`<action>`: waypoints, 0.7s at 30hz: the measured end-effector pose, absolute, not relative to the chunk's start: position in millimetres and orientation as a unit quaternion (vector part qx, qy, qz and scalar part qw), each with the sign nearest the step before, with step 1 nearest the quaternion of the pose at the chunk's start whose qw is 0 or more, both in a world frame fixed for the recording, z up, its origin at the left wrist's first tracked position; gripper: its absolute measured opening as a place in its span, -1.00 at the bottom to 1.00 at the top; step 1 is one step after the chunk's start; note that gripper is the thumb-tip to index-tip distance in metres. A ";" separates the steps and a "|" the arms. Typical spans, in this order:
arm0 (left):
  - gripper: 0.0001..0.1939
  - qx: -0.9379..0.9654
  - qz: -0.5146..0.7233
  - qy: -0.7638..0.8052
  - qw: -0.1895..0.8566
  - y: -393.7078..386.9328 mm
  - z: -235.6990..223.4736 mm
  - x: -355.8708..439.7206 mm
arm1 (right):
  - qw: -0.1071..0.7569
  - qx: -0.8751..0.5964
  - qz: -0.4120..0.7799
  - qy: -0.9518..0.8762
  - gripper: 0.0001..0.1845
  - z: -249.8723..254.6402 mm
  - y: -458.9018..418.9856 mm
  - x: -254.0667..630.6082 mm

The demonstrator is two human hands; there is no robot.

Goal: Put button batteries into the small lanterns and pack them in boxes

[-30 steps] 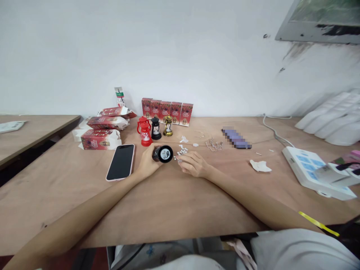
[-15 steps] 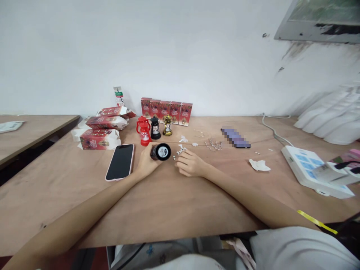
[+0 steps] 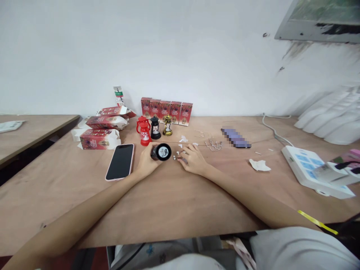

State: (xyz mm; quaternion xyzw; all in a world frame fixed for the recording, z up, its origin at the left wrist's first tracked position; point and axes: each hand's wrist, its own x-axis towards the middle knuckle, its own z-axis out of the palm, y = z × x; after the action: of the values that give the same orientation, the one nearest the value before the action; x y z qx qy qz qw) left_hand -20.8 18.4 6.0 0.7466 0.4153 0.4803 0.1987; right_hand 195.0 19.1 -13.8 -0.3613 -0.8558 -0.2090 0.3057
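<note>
Our left hand (image 3: 146, 161) is wrapped around a black cylinder (image 3: 160, 152) above the wooden tabletop (image 3: 157, 202), just left of the small white pieces (image 3: 174, 157). We see its round end turned toward us and a little to the right, so its long axis runs from that end back into our palm, tipped well away from upright. The end is a smooth, dark, raised ring around a flat pale disc (image 3: 163, 152) with dark marks. Our right hand (image 3: 194, 160) sits over the pieces with its fingers bent and slightly parted; we cannot tell whether the fingertips pinch one. Behind stand glossy red (image 3: 144, 135), black (image 3: 155, 128) and metallic gold lanterns (image 3: 167, 125).
</note>
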 end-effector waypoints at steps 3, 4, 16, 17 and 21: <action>-0.60 0.764 0.468 0.405 0.183 18.2 6.1 -21.5 | 0.316 -0.343 -0.213 -0.859 -0.86 -13.9 20.0 195.1; -0.60 0.772 0.462 0.400 0.176 18.0 6.2 -21.9 | 0.328 -0.336 -0.218 -0.856 -0.85 -13.5 19.6 195.2; -0.58 0.825 0.390 0.396 0.106 17.4 6.1 -23.4 | 0.519 -0.197 -0.221 -0.802 -0.82 -7.5 1.7 185.6; -0.58 0.826 0.385 0.399 0.103 17.3 6.1 -23.1 | 0.520 -0.199 -0.223 -0.800 -0.81 -8.6 1.7 184.8; -0.58 0.824 0.375 0.411 0.104 17.1 6.2 -21.8 | 0.533 -0.194 -0.217 -0.795 -0.80 -12.9 -0.6 179.5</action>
State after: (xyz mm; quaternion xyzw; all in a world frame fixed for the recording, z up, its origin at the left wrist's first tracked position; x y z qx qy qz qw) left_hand -21.8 17.1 6.2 0.8244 0.4110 0.3751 0.1036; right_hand 179.5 -0.6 -12.9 -0.1937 -0.7947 -0.2169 0.5328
